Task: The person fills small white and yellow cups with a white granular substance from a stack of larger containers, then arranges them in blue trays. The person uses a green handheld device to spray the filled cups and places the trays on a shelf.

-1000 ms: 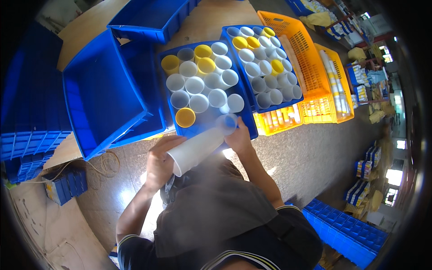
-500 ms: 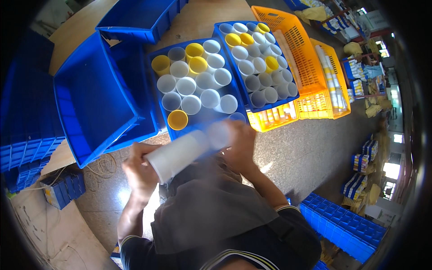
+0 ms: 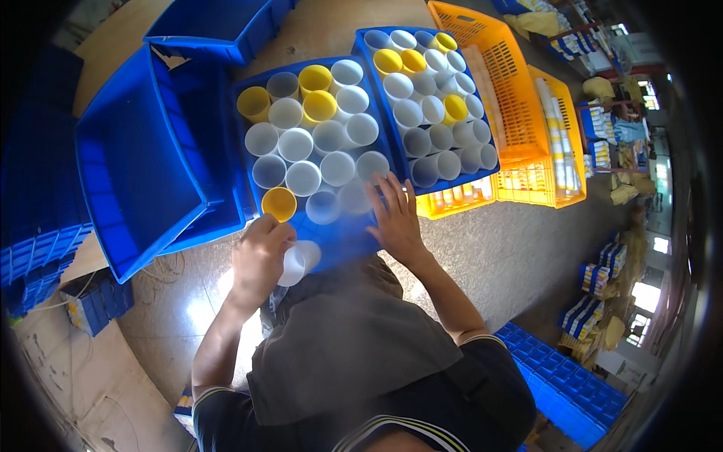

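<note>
My left hand (image 3: 260,255) is closed, its fingers at the side of a white tube (image 3: 294,267) that tilts over the near edge of a blue bin (image 3: 331,237). My right hand (image 3: 395,218) has its fingers spread and touches the upright white tubes at the bin's near right. Another white tube (image 3: 355,197) stands by those fingertips, slightly blurred. Several open-ended white tubes stand in rows in this bin, with a few yellow ones among them. An orange-yellow tube (image 3: 279,205) stands just beyond my left hand.
A second blue bin (image 3: 440,183) full of white and yellow tubes adjoins on the right. Beyond it are orange crates (image 3: 520,105) holding more tubes. On the left, a blue bin (image 3: 139,166) lies tilted over another one. Stacked blue bins (image 3: 561,377) stand at the lower right.
The white tubes held between my hands have gone down to the near part of the bin. My right hand has opened out, and my left hand has moved right with a tube.
</note>
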`<state>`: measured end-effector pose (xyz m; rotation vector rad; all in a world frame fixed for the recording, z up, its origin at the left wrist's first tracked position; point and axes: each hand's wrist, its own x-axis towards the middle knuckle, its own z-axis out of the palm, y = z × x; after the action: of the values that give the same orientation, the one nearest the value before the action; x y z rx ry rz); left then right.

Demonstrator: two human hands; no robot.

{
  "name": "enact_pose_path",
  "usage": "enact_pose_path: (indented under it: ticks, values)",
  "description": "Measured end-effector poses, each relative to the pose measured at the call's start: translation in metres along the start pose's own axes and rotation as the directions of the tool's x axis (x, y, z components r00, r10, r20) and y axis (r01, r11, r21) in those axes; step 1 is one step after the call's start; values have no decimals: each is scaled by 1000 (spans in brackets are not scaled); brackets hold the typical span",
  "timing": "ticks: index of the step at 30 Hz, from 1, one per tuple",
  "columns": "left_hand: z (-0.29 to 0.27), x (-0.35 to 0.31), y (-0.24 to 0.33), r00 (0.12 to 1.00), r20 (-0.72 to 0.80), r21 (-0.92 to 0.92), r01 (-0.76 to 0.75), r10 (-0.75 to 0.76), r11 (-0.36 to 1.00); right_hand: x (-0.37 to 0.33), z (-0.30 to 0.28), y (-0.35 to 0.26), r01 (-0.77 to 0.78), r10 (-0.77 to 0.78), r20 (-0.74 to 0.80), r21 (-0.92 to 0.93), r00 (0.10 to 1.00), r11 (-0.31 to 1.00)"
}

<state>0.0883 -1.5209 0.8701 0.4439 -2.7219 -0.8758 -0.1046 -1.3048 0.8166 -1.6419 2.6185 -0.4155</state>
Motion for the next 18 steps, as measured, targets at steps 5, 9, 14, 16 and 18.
enact_pose_path:
  ticks: [5,9,14,16,18]
  values:
    - [49,28,-14,995,-96,372,63,-30,926,28,5,30,132,-131,-76,0,988,991]
    - [45,26,8,965,-30,391,253,-262,885,51,-36,75,94,-192,167,466,967,880]
    - [50,19,73,819,-119,242,572,-561,784,174,-49,209,152,-101,-124,546,987,824]
    - [61,21,96,610,27,175,777,-792,605,262,-30,269,200,-91,-260,433,961,879]
    - [81,26,115,416,166,158,884,-894,440,359,-4,312,122,-27,-348,255,937,959]
